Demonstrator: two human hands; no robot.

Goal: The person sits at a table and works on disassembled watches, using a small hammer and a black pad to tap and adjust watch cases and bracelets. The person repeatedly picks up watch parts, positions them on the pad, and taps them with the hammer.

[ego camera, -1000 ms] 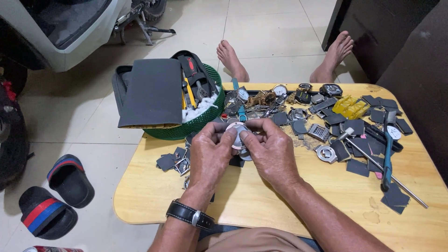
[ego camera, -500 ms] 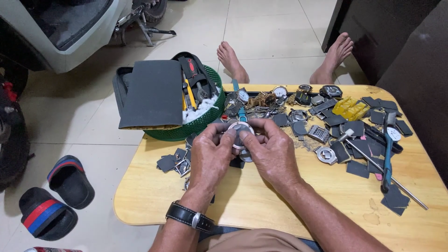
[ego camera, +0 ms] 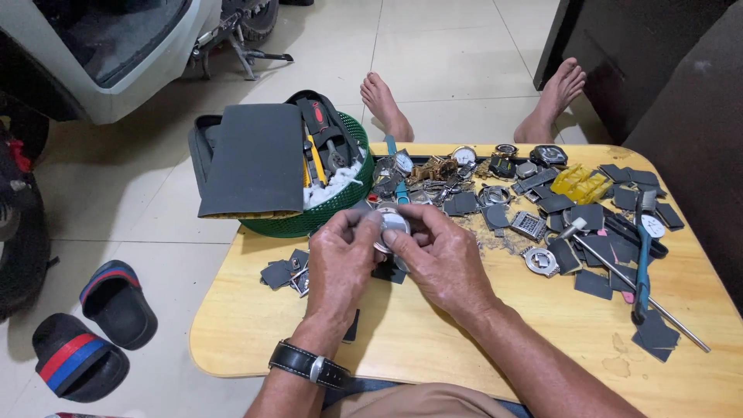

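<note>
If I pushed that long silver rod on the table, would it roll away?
Probably a little: the silver rod looks round, thin and stiff. Its small hammer-like head and the dark pieces beside it would likely stop it soon. It seems light.

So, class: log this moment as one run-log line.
left hand: holds watch case | right hand: holds it too | table: watch parts | basket: tools

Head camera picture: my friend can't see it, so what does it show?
Two hands, left hand and right hand, hold a small round watch case over a low wooden table. Watches and dark grey pads litter it, beside a green basket of tools.
</note>
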